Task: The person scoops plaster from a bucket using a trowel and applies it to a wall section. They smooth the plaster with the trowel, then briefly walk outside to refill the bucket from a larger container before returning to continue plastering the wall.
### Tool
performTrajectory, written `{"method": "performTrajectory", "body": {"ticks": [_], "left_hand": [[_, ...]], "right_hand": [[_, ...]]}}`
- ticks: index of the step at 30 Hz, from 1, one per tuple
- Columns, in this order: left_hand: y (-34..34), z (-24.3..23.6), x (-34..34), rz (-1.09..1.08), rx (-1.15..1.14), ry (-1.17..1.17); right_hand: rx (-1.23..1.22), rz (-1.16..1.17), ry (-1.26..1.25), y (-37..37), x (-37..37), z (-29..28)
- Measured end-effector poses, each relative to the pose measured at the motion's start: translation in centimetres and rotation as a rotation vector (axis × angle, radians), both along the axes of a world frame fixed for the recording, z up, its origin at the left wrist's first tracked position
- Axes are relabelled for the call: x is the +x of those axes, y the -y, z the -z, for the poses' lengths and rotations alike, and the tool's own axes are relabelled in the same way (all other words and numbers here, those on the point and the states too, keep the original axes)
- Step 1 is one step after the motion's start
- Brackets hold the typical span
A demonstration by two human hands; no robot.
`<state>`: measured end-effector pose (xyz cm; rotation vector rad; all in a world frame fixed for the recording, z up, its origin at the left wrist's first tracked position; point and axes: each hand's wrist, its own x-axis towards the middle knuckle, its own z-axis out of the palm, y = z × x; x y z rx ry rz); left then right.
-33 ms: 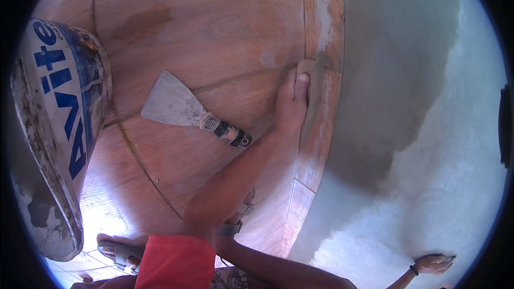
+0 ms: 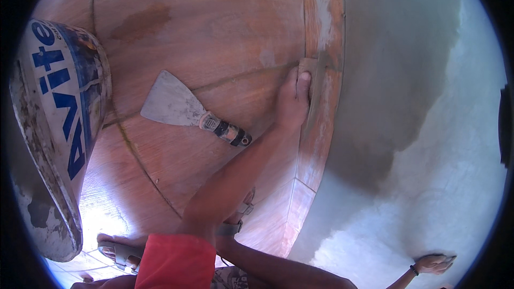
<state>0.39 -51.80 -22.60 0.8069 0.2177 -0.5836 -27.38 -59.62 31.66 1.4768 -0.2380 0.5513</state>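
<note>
My left hand (image 2: 293, 99), at the end of the red-sleeved arm, is closed on a flat, tan-ended block or float (image 2: 313, 83). The tool is seen nearly edge-on, upright along the tiled skirting strip (image 2: 324, 37) at the wall's foot; its far side is hidden. My right hand (image 2: 435, 263), with a dark bracelet at the wrist, lies against the wall at the lower right, fingers stretched out. Left of my left forearm, a putty knife (image 2: 179, 104) with a wide grey blade and black handle rests on the floor tiles, untouched.
A white bucket (image 2: 80, 93) with blue printing and a crusted rim stands at the left. The wall (image 2: 385, 91) carries a darker, damp-looking grey patch beside a pale area. My sandalled foot (image 2: 122, 255) and bent leg (image 2: 284, 265) are at the bottom. Brownish floor tiles (image 2: 214, 27) have dark joints.
My left hand and the tool have shifted very slightly to the right, toward the wall. The right hand and the putty knife look the same.
</note>
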Motion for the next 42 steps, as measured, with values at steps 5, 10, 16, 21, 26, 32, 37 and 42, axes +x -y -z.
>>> {"method": "performTrajectory", "body": {"ticks": [5, 10, 16, 21, 26, 32, 37, 42], "left_hand": [[0.7, 0.6, -1.1, 0.034, 0.06, 0.077], [-0.6, 0.3, -1.4, 0.187, 0.071, 0.126], [-0.6, -0.4, -0.7, 0.052, -0.042, -0.07], [0.7, 0.9, 0.4, 0.051, 0.035, 0.095], [1.0, 0.3, -0.9, 0.021, 0.04, 0.121], [0.6, 0.5, -1.7, 0.11, 0.01, 0.151], [0.3, 0.8, -2.3, 0.08, 0.006, 0.176], [0.2, 0.0, 0.1, 0.014, -0.083, 0.029]], "right_hand": [[0.01, -0.002, -0.003, 0.5, -0.4, -0.4], [0.024, 0.003, 0.023, 0.3, -0.6, -0.4], [-0.004, 0.02, 0.062, 0.1, -0.2, 0.2], [0.023, 0.007, 0.015, 0.2, -0.1, 0.1], [0.003, 0.015, 0.029, 0.0, 0.2, 0.6], [0.022, 0.013, 0.056, -0.4, 0.4, 0.7], [0.018, -0.001, 0.033, -0.1, 0.0, 0.3], [0.017, 0.015, 0.043, -0.2, 0.0, 0.6]]}}
